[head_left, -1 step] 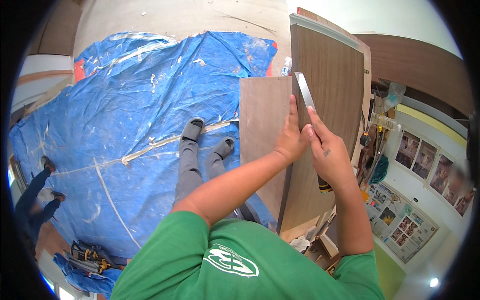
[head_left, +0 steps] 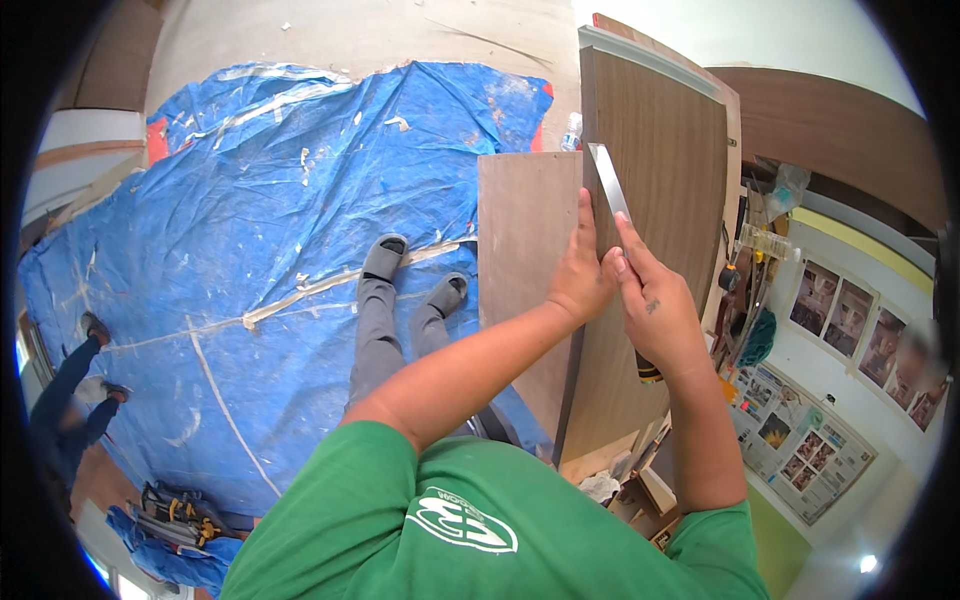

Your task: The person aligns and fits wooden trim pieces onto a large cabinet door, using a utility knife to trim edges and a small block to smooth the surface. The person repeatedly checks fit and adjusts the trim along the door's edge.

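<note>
My right hand (head_left: 658,300) is closed around a flat-bladed hand tool, its index finger stretched along the steel blade (head_left: 608,180). The blade's slanted tip lies at the edge of a brown wood-grain panel (head_left: 660,150). A dark handle end with yellow marks (head_left: 650,370) shows below my palm; whether the tool is a chisel or a knife I cannot tell. My left hand (head_left: 582,275) rests against the panel's long left edge with fingers stretched out, its thumb close to my right thumb. Some of its fingers are hidden.
A lower brown board (head_left: 525,220) adjoins the panel's left side. A creased blue tarp (head_left: 260,230) covers the floor under my feet. Another person's legs (head_left: 65,390) show at far left, near a pile of tools (head_left: 180,515). Hand tools (head_left: 735,275) line the panel's right side.
</note>
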`<state>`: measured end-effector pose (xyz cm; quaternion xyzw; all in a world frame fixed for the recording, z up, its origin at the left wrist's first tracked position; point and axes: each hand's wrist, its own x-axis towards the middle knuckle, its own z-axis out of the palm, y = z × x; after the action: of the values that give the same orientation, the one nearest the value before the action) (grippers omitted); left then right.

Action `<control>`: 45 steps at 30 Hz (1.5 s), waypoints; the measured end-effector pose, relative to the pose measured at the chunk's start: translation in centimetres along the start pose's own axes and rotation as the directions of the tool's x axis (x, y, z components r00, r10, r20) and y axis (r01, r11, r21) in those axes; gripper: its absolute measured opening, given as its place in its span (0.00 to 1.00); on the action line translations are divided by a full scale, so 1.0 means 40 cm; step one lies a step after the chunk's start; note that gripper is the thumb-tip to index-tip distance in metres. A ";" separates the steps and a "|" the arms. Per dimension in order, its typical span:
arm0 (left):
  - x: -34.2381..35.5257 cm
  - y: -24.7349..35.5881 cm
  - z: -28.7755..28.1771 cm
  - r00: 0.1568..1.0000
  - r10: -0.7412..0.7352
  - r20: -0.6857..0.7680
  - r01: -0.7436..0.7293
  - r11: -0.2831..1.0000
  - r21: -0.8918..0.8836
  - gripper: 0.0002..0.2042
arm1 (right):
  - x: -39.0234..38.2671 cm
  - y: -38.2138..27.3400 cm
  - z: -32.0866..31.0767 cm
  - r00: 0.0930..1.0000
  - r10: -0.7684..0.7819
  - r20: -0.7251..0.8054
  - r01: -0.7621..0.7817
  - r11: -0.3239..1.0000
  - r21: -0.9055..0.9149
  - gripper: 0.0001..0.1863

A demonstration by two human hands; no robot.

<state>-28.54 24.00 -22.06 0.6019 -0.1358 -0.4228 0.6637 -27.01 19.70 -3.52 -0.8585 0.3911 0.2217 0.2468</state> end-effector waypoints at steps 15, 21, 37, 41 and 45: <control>0.028 -0.006 0.003 0.999 0.032 -0.021 -0.031 0.999 0.038 0.52 | 0.028 0.040 0.029 0.990 -0.087 -0.109 0.091 0.995 0.037 0.27; 0.025 0.013 -0.003 1.000 0.000 -0.001 0.000 0.999 0.036 0.51 | 0.020 0.069 0.034 0.969 -0.179 -0.168 0.190 0.981 0.047 0.27; 0.025 -0.014 0.008 0.996 0.075 -0.037 -0.072 0.994 0.078 0.52 | 0.104 -0.009 0.010 0.989 -0.038 -0.142 0.048 0.997 0.068 0.26; 0.026 -0.002 0.002 1.000 0.011 -0.017 -0.010 0.996 0.088 0.52 | 0.044 0.027 0.028 0.973 -0.161 -0.167 0.173 0.983 0.061 0.26; 0.024 0.001 0.003 1.000 -0.001 -0.013 0.001 0.998 0.057 0.51 | 0.058 -0.005 0.001 0.996 -0.051 -0.078 0.053 0.998 0.027 0.27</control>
<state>-28.02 23.20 -22.32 0.6234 -0.1431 -0.4151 0.6470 -25.48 18.52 -4.84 -0.8727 0.3811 0.1759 0.2495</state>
